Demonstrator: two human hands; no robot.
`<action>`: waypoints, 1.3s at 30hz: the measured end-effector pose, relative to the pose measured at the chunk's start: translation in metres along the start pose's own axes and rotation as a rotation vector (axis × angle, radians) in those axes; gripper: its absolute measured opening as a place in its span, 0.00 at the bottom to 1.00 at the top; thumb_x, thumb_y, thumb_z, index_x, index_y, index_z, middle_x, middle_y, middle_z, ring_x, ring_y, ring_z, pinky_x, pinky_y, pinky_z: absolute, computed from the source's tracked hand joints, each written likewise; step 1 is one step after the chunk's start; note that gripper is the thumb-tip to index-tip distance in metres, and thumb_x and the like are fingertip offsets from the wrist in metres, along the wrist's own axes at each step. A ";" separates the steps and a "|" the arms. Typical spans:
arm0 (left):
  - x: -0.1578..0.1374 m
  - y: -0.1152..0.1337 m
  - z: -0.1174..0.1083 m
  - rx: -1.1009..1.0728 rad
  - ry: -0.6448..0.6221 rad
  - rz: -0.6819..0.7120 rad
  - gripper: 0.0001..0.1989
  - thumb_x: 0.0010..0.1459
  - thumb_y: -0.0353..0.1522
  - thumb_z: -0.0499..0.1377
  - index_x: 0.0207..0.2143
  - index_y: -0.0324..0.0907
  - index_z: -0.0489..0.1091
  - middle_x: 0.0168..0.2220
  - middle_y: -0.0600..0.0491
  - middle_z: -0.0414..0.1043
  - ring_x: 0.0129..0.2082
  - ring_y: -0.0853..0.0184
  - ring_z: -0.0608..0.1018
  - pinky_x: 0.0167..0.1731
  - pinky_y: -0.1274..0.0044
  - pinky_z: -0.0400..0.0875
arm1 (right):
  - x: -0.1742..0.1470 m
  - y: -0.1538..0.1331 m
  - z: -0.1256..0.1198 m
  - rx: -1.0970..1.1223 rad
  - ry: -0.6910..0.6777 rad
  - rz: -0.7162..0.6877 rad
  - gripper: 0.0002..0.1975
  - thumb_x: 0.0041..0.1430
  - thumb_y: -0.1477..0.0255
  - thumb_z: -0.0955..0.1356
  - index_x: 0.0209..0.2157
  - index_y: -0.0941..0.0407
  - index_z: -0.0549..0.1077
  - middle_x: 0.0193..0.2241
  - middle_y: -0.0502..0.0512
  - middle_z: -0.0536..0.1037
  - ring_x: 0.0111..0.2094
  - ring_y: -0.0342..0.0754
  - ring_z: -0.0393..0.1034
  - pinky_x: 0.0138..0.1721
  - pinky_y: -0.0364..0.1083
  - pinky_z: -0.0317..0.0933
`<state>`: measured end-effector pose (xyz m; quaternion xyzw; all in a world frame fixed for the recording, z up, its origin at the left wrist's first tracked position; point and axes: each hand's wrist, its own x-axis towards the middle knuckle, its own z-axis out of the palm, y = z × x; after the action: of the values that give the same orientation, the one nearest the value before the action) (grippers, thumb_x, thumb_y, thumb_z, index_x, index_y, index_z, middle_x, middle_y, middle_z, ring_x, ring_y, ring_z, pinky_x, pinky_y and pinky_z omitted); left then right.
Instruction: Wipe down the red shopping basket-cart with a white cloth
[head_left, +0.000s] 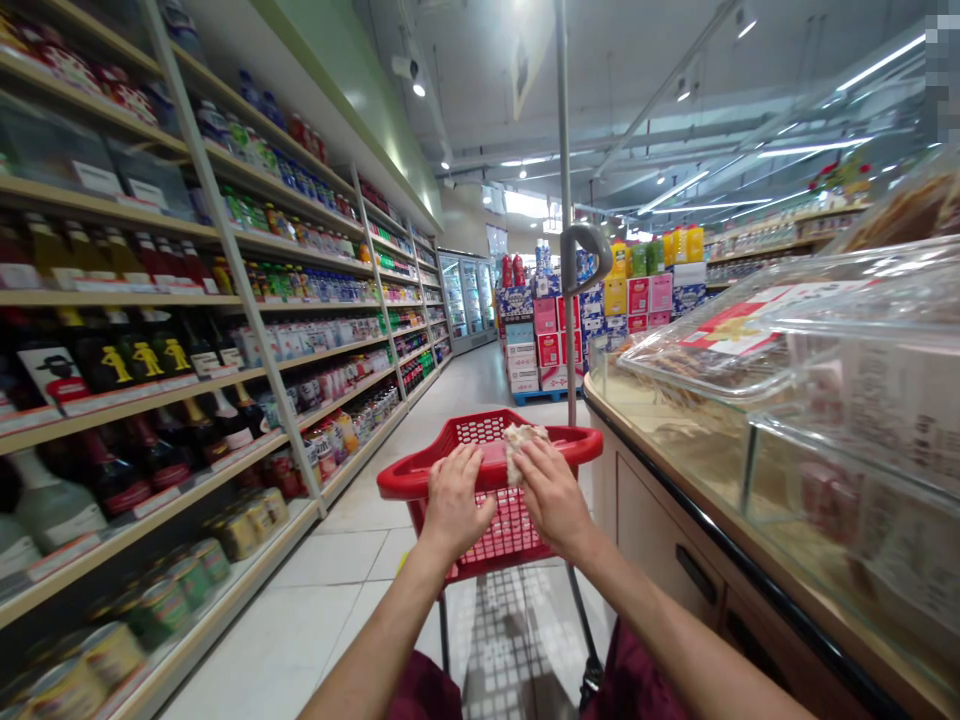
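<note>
A red plastic shopping cart with a perforated basket stands straight in front of me. My left hand rests on the left part of its near handle, fingers curled over the bar and thumb toward the middle. My right hand is on the right part of the same handle. Under its fingers is a crumpled whitish cloth, pressed against the bar. The undersides of both hands are hidden. What little shows of the basket's inside is red mesh.
Tall shelves of bottles and cans line the left side. Close on the right runs a display counter with clear plastic food packs. A metal pole with a grey loop rises beyond the cart. Stacked drink boxes stand ahead on the tiled floor.
</note>
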<state>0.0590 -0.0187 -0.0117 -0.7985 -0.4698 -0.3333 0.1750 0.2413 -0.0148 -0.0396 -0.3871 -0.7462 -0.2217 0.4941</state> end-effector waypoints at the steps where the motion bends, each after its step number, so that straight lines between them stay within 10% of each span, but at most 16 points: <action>1: 0.000 0.000 0.000 0.002 -0.003 0.000 0.27 0.44 0.31 0.53 0.50 0.38 0.59 0.53 0.44 0.61 0.54 0.57 0.61 0.51 0.63 0.52 | 0.000 0.001 0.000 -0.002 -0.012 -0.008 0.19 0.54 0.77 0.59 0.48 0.59 0.66 0.50 0.60 0.66 0.56 0.53 0.51 0.53 0.57 0.52; 7: 0.000 0.002 -0.001 0.003 -0.001 -0.001 0.27 0.44 0.31 0.53 0.50 0.38 0.59 0.52 0.44 0.62 0.53 0.57 0.61 0.51 0.63 0.52 | 0.002 0.034 -0.017 -0.099 0.057 0.205 0.19 0.54 0.78 0.57 0.48 0.58 0.66 0.47 0.61 0.69 0.50 0.53 0.59 0.50 0.59 0.53; 13: -0.001 0.002 0.000 0.002 0.001 0.007 0.27 0.44 0.31 0.54 0.50 0.37 0.59 0.53 0.44 0.62 0.53 0.56 0.61 0.51 0.63 0.52 | 0.003 -0.005 0.000 -0.001 0.018 0.000 0.18 0.54 0.76 0.59 0.47 0.57 0.67 0.50 0.59 0.67 0.55 0.53 0.52 0.53 0.57 0.51; 19: -0.002 0.001 -0.002 0.008 0.007 0.009 0.26 0.44 0.31 0.53 0.50 0.38 0.59 0.52 0.44 0.62 0.53 0.57 0.61 0.51 0.63 0.52 | 0.001 0.033 -0.016 -0.062 0.075 0.168 0.17 0.54 0.77 0.58 0.45 0.57 0.68 0.46 0.60 0.69 0.50 0.53 0.59 0.50 0.59 0.54; 25: -0.001 0.001 -0.001 0.004 0.006 0.010 0.27 0.43 0.31 0.53 0.50 0.39 0.59 0.53 0.44 0.61 0.53 0.56 0.62 0.51 0.62 0.52 | 0.007 -0.007 -0.003 0.055 0.008 -0.017 0.18 0.55 0.77 0.59 0.47 0.57 0.67 0.49 0.59 0.68 0.54 0.52 0.53 0.52 0.57 0.53; 31: -0.002 0.002 -0.002 0.005 -0.005 0.006 0.27 0.44 0.30 0.53 0.50 0.38 0.59 0.53 0.44 0.61 0.54 0.56 0.61 0.51 0.62 0.52 | 0.008 0.019 -0.013 -0.041 0.007 0.150 0.19 0.54 0.79 0.58 0.47 0.57 0.67 0.46 0.60 0.69 0.50 0.53 0.60 0.50 0.59 0.55; 39: 0.000 0.004 -0.001 -0.014 -0.021 0.006 0.29 0.42 0.30 0.53 0.51 0.39 0.58 0.53 0.44 0.61 0.54 0.56 0.61 0.51 0.62 0.52 | 0.009 -0.005 0.001 0.048 0.016 -0.009 0.16 0.56 0.76 0.59 0.45 0.56 0.69 0.47 0.57 0.70 0.52 0.52 0.57 0.52 0.57 0.53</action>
<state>0.0617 -0.0212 -0.0111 -0.8045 -0.4669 -0.3277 0.1656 0.2352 -0.0143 -0.0317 -0.3700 -0.7489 -0.2091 0.5085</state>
